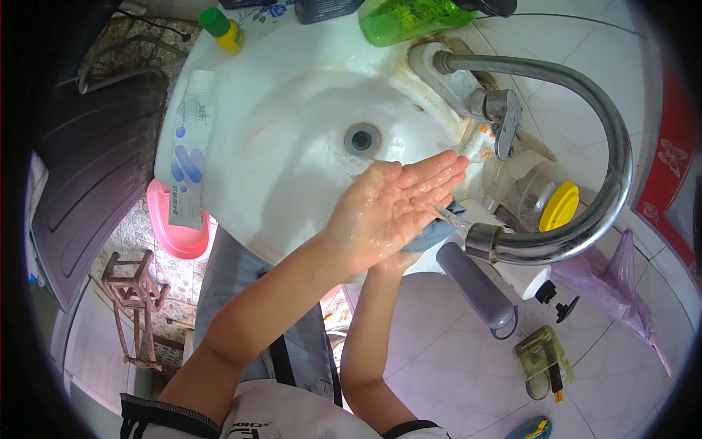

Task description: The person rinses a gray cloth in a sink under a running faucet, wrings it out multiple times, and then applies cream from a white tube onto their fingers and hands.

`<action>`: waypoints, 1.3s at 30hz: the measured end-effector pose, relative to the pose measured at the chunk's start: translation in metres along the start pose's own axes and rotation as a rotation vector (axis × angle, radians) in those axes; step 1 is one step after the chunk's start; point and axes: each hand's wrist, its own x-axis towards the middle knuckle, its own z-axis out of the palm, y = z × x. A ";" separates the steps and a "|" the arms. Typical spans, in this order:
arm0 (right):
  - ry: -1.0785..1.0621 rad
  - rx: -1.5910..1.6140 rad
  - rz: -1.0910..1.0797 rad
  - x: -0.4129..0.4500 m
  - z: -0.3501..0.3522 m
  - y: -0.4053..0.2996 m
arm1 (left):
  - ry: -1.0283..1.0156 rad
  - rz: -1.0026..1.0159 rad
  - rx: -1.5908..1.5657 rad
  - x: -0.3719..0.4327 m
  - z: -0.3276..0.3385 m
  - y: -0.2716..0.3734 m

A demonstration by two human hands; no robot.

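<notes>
My left hand is held palm up over the white ceramic washbasin, its fingers pointing to the right. It is wet and holds nothing. A stream of water from the curved metal tap spout strikes the fingers. My right hand is beneath the left one and mostly hidden; only its wrist and lower part show. Beside it lies a blue-grey item, perhaps cloth, partly covered by the left hand. Whether my right hand grips it cannot be told. The basin's drain is uncovered.
A toothpaste tube and a yellow bottle rest on the left rim. A green bottle lies at the back. Right of the basin are the tap lever, a yellow-lidded jar and a grey cylindrical case.
</notes>
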 end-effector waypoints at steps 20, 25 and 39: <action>0.172 -0.032 0.067 0.015 0.015 0.009 | 0.311 0.014 0.101 0.009 -0.001 0.005; 0.109 0.047 0.155 0.012 -0.011 -0.011 | 0.445 -0.031 0.205 0.010 0.013 0.008; 0.070 -0.210 0.056 0.013 0.007 0.000 | 0.548 0.208 0.629 0.012 -0.001 -0.001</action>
